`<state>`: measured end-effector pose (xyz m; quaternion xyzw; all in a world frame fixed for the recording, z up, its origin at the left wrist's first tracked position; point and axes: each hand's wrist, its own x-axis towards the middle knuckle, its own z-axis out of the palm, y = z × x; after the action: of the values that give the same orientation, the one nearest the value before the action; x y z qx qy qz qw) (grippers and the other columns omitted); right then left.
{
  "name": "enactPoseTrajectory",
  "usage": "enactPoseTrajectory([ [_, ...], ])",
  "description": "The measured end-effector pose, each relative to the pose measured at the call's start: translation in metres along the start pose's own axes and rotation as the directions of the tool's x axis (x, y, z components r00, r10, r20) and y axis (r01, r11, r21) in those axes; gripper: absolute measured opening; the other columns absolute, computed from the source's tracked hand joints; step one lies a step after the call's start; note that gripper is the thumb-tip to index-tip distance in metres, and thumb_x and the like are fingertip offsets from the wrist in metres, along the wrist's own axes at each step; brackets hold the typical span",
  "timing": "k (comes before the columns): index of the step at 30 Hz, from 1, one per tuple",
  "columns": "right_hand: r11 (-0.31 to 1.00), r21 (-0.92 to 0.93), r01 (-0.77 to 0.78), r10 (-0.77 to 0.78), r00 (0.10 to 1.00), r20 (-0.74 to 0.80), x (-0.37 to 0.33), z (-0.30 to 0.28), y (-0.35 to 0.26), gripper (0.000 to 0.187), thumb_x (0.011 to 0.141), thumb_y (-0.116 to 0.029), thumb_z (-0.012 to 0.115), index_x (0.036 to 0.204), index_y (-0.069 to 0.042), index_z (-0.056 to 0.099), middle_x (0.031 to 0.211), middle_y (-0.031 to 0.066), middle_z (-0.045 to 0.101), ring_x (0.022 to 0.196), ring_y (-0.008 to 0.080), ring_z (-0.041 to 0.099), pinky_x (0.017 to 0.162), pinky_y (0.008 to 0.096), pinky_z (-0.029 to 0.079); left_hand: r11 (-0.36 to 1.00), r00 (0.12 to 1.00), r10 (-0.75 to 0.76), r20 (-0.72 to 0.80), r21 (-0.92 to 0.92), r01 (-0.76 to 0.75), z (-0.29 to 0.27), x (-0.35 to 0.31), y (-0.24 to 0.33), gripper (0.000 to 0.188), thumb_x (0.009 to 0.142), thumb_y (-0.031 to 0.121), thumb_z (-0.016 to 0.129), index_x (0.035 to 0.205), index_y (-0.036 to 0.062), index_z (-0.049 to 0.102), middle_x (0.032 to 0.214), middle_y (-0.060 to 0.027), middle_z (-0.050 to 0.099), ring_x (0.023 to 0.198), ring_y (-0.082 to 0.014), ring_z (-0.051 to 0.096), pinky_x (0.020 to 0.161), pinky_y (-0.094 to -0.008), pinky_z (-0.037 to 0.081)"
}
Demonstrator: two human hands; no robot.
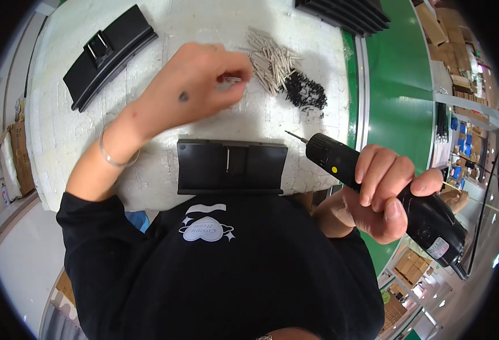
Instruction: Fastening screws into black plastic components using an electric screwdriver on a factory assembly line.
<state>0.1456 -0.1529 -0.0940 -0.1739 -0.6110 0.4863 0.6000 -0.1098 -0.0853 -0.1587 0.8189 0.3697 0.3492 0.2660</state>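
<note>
My left hand (195, 82) is closed, curled around a small silver metal pin (233, 79), just left of a loose pile of similar pins (266, 56). The fingertips are partly hidden. In my right hand (385, 190) is a black corded electric screwdriver (330, 156), its thin bit pointing left, above the table's right side. A black plastic panel (258, 170) lies close to my body, with one upright silver pin (228, 158) at its middle. The screwdriver bit is apart from this panel. Beside the pins sits a heap of small black screws (305, 92).
A second black panel (116, 59) with two silver pins lies at the far left. Several black panels (349, 14) are stacked at the far right. White sheeting (204, 22) covers the tabletop; a green surface (394, 73) borders it on the right.
</note>
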Motion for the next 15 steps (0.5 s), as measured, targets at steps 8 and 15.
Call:
enactPoseTrajectory([
  [8,0.996,0.092,0.01,-0.024,0.987,0.158,-0.007,0.024,0.019,0.034,0.081,-0.011,0.072,0.103,-0.016,0.046,0.061,-0.0045,0.057,0.047,0.0069,0.055,0.046,0.0191,0.045,0.993,0.992,-0.115,-0.043,0.016,0.116,0.022,-0.082,0.039,0.018,0.072,0.006,0.078,0.088,0.0058,0.068,0.075,-0.0043,0.063,0.067,-0.0248,0.062,0.059,-0.0316,0.051],
  [15,0.999,0.036,-0.026,0.018,0.979,0.201,-0.01,0.032,0.025,0.035,0.083,-0.013,0.073,0.1,-0.016,0.043,0.061,-0.0044,0.056,0.046,0.0076,0.054,0.045,0.0216,0.046,0.99,0.989,-0.088,-0.119,0.102,0.101,0.034,-0.083,0.045,0.02,0.064,0.003,0.08,0.079,0.007,0.068,0.078,0.0005,0.062,0.077,-0.0217,0.059,0.058,-0.0298,0.051],
])
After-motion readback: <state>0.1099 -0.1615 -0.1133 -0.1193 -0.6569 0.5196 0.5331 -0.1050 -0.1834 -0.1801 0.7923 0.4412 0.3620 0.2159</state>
